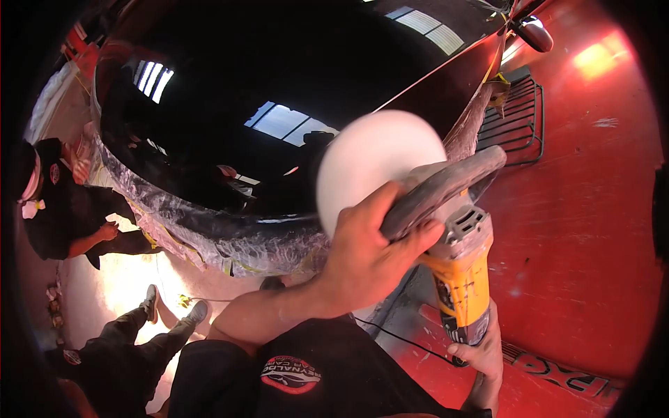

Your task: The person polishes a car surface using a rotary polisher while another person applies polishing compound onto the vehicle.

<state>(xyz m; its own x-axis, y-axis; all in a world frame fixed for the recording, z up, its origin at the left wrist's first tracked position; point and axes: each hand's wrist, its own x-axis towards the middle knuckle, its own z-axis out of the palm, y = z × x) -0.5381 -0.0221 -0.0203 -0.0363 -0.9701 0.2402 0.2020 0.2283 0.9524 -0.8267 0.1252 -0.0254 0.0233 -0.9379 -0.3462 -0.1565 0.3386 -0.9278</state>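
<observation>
A yellow and grey car polisher [465, 282] with a large white pad [376, 164] is held in both hands. My left hand [366, 261] wraps round its dark loop handle [453, 191] near the pad. Lower down, my right hand [484, 355] grips the rear end of the body, where a black cord [401, 336] runs off. Behind the pad lies a glossy black car hood [209, 188] that mirrors bright windows. The pad overlaps the hood's right front part; whether they touch I cannot tell. Its surface looks smooth, without visible texture.
Masking film [272, 252] with tape lines the hood's lower edge. One person in dark clothes [63, 202] is at the left; another's legs [164, 341] show at the lower left. A black metal rack [519, 118] stands at the right on the red floor [578, 230]. A side mirror [535, 33] juts out above.
</observation>
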